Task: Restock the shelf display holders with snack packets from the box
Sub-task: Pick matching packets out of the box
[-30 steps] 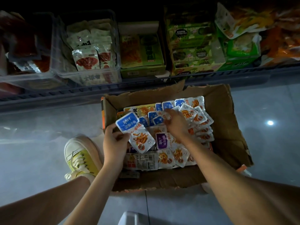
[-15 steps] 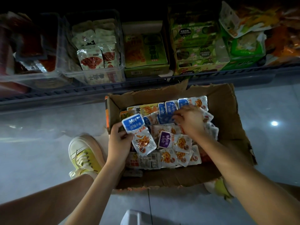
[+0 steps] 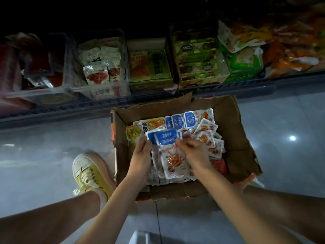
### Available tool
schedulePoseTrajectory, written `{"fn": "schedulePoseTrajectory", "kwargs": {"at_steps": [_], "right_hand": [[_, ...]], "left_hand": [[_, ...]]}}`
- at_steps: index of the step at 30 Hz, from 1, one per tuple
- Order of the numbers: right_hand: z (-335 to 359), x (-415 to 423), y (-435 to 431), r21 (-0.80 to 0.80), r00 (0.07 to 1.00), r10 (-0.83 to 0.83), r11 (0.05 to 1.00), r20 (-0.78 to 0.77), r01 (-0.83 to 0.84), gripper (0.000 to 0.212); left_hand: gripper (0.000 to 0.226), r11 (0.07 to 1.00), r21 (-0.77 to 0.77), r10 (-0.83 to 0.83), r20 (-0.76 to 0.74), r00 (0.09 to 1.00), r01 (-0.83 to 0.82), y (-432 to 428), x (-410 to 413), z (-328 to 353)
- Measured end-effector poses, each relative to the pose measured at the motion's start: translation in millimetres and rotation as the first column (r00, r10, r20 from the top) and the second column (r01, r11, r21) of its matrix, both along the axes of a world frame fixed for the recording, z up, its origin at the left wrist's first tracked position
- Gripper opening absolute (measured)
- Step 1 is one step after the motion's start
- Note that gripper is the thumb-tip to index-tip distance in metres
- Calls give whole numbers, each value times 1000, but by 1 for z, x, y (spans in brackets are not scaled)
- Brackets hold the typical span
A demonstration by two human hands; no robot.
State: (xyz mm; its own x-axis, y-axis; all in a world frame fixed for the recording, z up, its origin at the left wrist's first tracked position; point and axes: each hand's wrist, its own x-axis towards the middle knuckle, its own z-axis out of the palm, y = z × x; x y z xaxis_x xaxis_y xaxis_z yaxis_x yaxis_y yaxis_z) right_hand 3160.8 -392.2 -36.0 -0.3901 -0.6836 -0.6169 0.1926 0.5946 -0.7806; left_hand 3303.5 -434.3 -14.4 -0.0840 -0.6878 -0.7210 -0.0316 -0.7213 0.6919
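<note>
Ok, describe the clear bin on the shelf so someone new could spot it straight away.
Start at the torn cardboard box on the floor and look up to the dark shelf behind it. The clear plastic bin sits up and left of the box, holding white packets with red pictures; the green cartons to its right are printed cardboard, not see-through.

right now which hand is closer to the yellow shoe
Left. The left hand is at the box's near-left side, just beside the yellow shoe; the right hand is farther over, mid-box.

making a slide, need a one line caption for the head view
Both hands, left hand and right hand, gather blue-topped snack packets over the cardboard box below the shelf.
</note>
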Motion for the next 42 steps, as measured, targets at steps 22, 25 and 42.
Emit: {"fn": "schedulePoseTrajectory", "kwargs": {"at_steps": [22, 25, 42], "right_hand": [[-109, 9, -100, 313, 332, 656, 666, -677, -678, 34], [-118, 5, -103, 418, 160, 707, 568, -689, -708, 42], [-28, -22, -58, -91, 935, 252, 955, -250, -281, 9]], "left_hand": [[32, 992, -99, 85, 137, 987, -72, -24, 47, -3], [28, 991, -60, 127, 110, 986, -121, -26, 52, -9], [32, 990, -90, 119, 68, 991, -112, -20, 43, -5]]}}
